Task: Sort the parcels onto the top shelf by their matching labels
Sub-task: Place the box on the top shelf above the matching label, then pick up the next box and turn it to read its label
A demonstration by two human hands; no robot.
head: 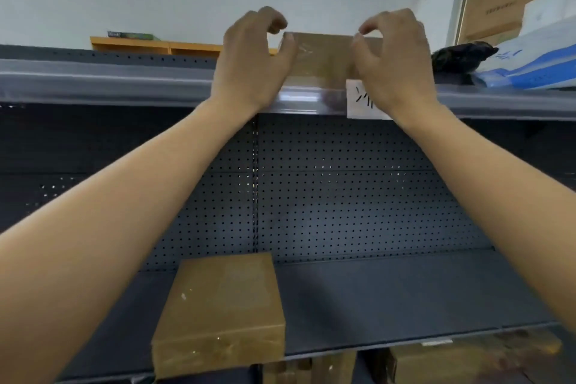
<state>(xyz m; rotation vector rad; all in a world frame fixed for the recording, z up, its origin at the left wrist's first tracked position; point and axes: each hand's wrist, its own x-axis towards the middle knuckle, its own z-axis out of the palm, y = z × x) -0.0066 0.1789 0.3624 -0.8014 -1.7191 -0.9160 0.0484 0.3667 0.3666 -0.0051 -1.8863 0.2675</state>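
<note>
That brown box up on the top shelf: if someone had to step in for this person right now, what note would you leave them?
Left hand: open, fingers curled at the left side of the brown box; contact unclear.
Right hand: open, likewise at the box's right side.
The box sits on the top shelf, just above a white label with writing I cannot read.
Also up there, to the right: a black bag and a blue-and-white parcel.
Done: this box looks placed.
Left: a second box on the shelf below, and more cartons underneath. Check each against the labels.
</note>
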